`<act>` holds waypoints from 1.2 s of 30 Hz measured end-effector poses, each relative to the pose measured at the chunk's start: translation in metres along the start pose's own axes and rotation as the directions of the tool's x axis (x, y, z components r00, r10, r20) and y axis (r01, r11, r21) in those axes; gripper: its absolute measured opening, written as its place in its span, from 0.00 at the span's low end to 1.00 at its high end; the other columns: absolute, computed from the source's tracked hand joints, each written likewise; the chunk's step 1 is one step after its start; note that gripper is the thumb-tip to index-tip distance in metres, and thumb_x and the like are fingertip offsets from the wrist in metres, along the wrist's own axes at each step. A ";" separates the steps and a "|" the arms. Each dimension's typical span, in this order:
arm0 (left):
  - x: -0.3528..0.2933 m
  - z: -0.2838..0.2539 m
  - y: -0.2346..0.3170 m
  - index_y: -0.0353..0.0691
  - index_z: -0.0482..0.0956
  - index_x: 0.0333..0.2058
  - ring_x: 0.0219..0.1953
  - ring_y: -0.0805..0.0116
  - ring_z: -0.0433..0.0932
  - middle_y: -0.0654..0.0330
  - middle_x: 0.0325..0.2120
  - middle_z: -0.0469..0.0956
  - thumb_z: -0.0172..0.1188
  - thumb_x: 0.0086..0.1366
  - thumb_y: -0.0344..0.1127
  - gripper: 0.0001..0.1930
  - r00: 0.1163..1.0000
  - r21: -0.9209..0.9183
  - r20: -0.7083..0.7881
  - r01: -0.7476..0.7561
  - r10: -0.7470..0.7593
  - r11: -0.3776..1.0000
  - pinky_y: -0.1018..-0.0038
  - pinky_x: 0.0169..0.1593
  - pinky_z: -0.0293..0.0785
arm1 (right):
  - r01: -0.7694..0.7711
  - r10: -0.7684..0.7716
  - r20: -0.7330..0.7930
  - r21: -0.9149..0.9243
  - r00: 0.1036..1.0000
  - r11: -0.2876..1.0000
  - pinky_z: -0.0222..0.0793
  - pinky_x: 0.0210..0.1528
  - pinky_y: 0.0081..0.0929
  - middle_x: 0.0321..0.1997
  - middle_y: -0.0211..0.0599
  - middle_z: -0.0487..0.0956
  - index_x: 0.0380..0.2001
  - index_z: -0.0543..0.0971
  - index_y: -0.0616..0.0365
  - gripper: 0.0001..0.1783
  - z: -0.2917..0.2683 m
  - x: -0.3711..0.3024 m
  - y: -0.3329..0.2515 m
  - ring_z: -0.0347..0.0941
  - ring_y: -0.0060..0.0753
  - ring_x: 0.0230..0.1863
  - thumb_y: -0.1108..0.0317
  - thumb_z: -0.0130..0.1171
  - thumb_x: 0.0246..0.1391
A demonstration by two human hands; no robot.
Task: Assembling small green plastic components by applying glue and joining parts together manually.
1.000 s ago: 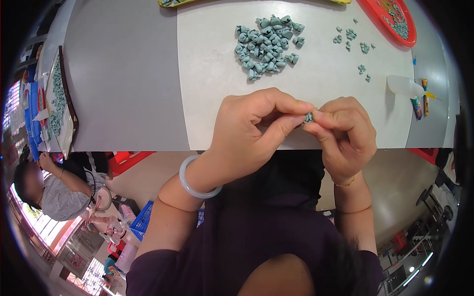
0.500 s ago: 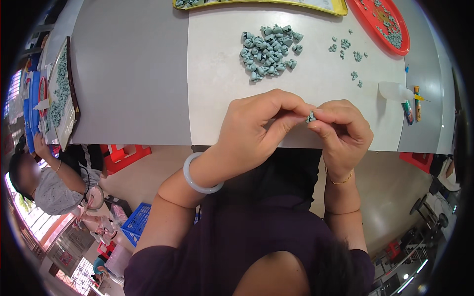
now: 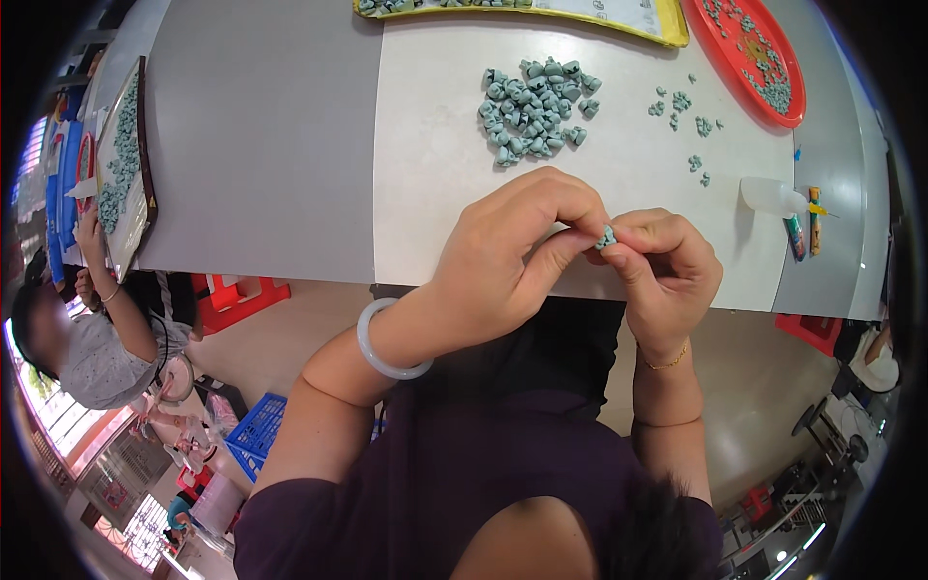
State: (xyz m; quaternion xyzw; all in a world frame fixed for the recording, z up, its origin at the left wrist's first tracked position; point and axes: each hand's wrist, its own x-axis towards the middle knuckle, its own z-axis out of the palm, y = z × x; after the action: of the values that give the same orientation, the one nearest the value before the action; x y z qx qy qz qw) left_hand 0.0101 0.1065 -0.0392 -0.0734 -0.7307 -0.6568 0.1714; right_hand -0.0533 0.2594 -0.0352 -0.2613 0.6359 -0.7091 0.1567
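Observation:
Between my two hands, close to the table's near edge, is a small grey-green moulded part [image 3: 606, 238]. My left hand [image 3: 522, 246] pinches it from the left with thumb and forefinger. From the other side, the thumb and forefinger of my right hand [image 3: 669, 266] press on it too. Fingertips cover much of the part, so its exact kind is unclear. Beyond my hands lies a heap of larger grey-green moulded pieces [image 3: 532, 111]. Several tiny grey-green pieces [image 3: 681, 101] are scattered to the right of the heap.
A yellow-rimmed tray [image 3: 580, 21] stands at the far edge, beside a red tray [image 3: 698, 48] of tiny pieces. At right lie a translucent squeeze bottle [image 3: 768, 196] and small tubes [image 3: 815, 220]. Far left, a co-worker [image 3: 106, 348] reaches toward a tray of green pieces [image 3: 121, 164].
The part has turned slightly between my fingertips, and my right hand has shifted a little. The whole view has tilted slightly. At left the co-worker's arm has moved farther up toward the tray.

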 end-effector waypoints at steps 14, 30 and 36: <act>0.002 -0.001 0.004 0.34 0.69 0.33 0.34 0.68 0.73 0.53 0.32 0.73 0.50 0.59 0.21 0.03 1.000 0.072 0.000 0.003 -0.003 0.997 0.77 0.37 0.70 | -0.174 0.171 0.042 0.092 0.984 0.980 0.71 0.33 0.17 0.28 0.41 0.78 0.26 0.74 0.67 0.04 -0.002 0.007 -0.007 0.74 0.21 0.30 0.83 0.58 0.45; 0.000 -0.001 0.001 0.35 0.67 0.34 0.37 0.68 0.72 0.53 0.35 0.72 0.49 0.60 0.21 0.04 0.994 -0.078 0.031 0.111 -0.109 0.991 0.76 0.43 0.69 | -0.118 0.117 0.036 0.025 0.992 0.993 0.70 0.33 0.17 0.27 0.40 0.77 0.24 0.72 0.66 0.06 -0.001 0.005 -0.004 0.73 0.23 0.29 0.85 0.59 0.43; -0.002 0.002 0.003 0.33 0.66 0.33 0.40 0.65 0.76 0.51 0.33 0.74 0.51 0.57 0.17 0.07 0.983 -0.173 -0.058 0.163 -0.175 0.971 0.74 0.45 0.72 | 0.147 -0.130 0.077 -0.281 0.989 0.948 0.70 0.31 0.18 0.27 0.42 0.77 0.25 0.73 0.66 0.08 0.001 0.006 -0.003 0.74 0.26 0.29 0.86 0.60 0.39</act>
State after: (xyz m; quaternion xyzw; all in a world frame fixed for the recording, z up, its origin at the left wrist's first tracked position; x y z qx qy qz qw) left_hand 0.0129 0.1087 -0.0375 -0.0012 -0.6696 -0.7304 0.1345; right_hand -0.0574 0.2561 -0.0315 -0.3453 0.7071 -0.6112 0.0851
